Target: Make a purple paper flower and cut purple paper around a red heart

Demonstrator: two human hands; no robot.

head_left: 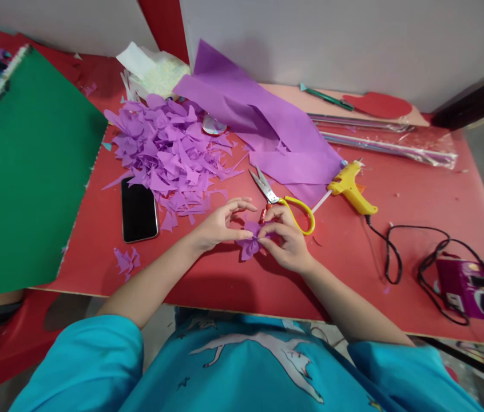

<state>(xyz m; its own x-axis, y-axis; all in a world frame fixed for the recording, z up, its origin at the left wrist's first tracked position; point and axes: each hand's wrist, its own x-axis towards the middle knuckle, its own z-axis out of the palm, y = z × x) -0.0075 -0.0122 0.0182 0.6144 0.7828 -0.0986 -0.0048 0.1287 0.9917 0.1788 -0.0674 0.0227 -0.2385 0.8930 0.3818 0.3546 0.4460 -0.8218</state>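
Turquoise cloth of the shirt (207, 380) fills 6 o'clock, closest of all, facing the red table (353, 257). At the dial's centre, by the table's near edge, is the purple piece (249, 247); whether it touches the surface I cannot tell. The right hand (287, 243) has thumb and finger clamped on it, seemingly to steady it; the left hand (220, 226) only lays its thumb tip against it, the other fingers apart from that thumb, perhaps to leave the piece in sight. Just beyond the right hand, toward 1 o'clock, lie the scissors (272, 197), handles nearest that hand, likely for easy pick-up. At 2 o'clock sits the glue gun (349, 186), nozzle turned away, probably to keep heat off skin. Scraps (165, 149) heap between 10 and 11 o'clock, apparently to spare the working spot, lapping the phone's (139, 212) far end. At 12 o'clock spreads the sheet (276, 120), seemingly out of the way.
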